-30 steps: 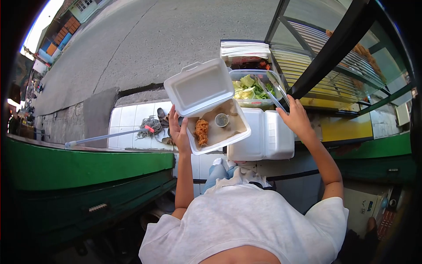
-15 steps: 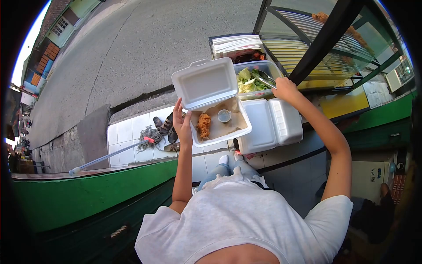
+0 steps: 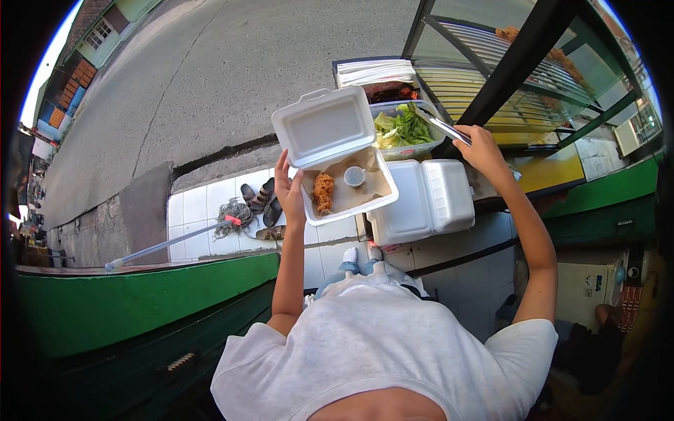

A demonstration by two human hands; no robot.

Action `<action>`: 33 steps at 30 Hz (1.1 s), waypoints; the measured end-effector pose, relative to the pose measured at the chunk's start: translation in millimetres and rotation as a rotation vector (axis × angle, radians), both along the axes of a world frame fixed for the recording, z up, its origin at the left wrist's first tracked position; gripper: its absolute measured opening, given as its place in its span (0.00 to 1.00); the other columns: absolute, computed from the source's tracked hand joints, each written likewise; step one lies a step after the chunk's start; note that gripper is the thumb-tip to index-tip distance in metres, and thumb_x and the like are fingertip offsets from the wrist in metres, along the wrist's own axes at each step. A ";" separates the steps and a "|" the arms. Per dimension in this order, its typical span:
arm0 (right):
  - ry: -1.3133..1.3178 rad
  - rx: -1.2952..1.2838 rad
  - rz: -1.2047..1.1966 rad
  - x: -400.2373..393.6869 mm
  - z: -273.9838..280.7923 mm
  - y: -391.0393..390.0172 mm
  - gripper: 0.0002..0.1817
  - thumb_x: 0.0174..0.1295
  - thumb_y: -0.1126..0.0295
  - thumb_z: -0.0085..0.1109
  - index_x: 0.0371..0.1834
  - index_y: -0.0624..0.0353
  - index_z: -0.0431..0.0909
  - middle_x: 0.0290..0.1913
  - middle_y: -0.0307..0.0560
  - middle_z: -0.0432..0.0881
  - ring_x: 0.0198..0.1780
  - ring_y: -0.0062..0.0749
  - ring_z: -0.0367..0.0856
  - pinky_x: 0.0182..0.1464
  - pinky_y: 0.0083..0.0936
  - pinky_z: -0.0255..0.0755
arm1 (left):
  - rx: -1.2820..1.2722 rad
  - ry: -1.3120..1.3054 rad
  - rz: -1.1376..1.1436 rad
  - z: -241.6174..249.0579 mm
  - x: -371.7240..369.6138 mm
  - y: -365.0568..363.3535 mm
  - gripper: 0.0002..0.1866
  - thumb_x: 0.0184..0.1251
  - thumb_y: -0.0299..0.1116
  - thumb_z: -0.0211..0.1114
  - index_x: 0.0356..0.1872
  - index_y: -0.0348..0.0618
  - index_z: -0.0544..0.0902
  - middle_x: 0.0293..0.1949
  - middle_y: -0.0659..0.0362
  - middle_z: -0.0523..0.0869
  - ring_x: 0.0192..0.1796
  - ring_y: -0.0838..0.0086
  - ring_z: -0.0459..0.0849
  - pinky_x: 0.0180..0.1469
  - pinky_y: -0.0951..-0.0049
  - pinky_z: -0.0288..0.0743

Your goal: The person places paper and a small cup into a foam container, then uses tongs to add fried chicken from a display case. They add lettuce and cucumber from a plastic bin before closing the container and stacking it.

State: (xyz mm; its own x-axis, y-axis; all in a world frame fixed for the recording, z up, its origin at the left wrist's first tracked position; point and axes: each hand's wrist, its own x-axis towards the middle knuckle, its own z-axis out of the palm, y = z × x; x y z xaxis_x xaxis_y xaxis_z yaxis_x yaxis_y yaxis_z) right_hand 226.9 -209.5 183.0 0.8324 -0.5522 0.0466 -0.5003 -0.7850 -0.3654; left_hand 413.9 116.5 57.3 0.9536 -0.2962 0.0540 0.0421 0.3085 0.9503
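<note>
The left hand (image 3: 288,193), fingers curled under the open white foam box (image 3: 337,165), could tip it, while the right hand (image 3: 484,147) fingers grip metal tongs (image 3: 449,131).

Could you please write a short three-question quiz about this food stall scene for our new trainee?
1. True or false: the foam box held by the left hand stands open.
2. What does the right hand hold? A) tongs B) a knife C) a cup
3. Name the two items lying on the paper inside the open box.

Key:
1. True; its lid is tipped back.
2. A, the tongs, beside the tub of greens.
3. A piece of fried chicken and a small sauce cup.
</note>
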 end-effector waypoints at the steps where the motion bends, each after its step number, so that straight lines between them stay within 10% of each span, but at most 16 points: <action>1: -0.009 0.039 -0.011 -4.1 7.7 -0.5 0.19 0.57 0.67 0.63 0.51 0.63 0.80 0.44 0.61 0.82 0.46 0.52 0.81 0.51 0.39 0.73 | -0.003 0.000 0.009 -0.7 0.5 -1.5 0.28 0.62 0.15 0.55 0.66 0.37 0.66 0.64 0.52 0.71 0.65 0.72 0.71 0.65 0.73 0.65; 24: 0.082 0.028 0.041 7.2 22.0 -21.1 0.19 0.58 0.65 0.62 0.52 0.59 0.81 0.43 0.56 0.82 0.45 0.53 0.80 0.49 0.41 0.74 | 0.067 0.000 0.066 -3.0 -1.5 -29.2 0.28 0.62 0.16 0.55 0.65 0.38 0.68 0.67 0.54 0.69 0.68 0.69 0.66 0.67 0.71 0.62; 29: -0.002 0.494 0.076 -4.1 46.2 -19.8 0.20 0.58 0.68 0.66 0.54 0.58 0.81 0.36 0.44 0.83 0.34 0.19 0.74 0.39 0.20 0.69 | 0.063 -0.008 0.099 0.3 -2.5 -29.3 0.28 0.62 0.15 0.54 0.66 0.38 0.67 0.65 0.51 0.70 0.67 0.70 0.69 0.67 0.71 0.62; 33: -0.020 0.642 0.170 -9.6 54.2 -6.9 0.19 0.58 0.67 0.66 0.54 0.56 0.82 0.36 0.42 0.83 0.33 0.19 0.73 0.38 0.19 0.68 | 0.065 -0.004 0.127 1.3 -2.5 -32.8 0.28 0.62 0.15 0.54 0.66 0.38 0.67 0.64 0.50 0.72 0.65 0.71 0.71 0.66 0.72 0.62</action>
State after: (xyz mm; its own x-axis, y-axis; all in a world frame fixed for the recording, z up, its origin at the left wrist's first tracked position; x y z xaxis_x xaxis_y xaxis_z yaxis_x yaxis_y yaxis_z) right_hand 217.3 -216.4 237.3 0.9127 -0.3369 -0.2313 -0.3770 -0.4759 -0.7946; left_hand 411.4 83.7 58.5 0.9835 -0.1760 0.0420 0.0031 0.2485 0.9686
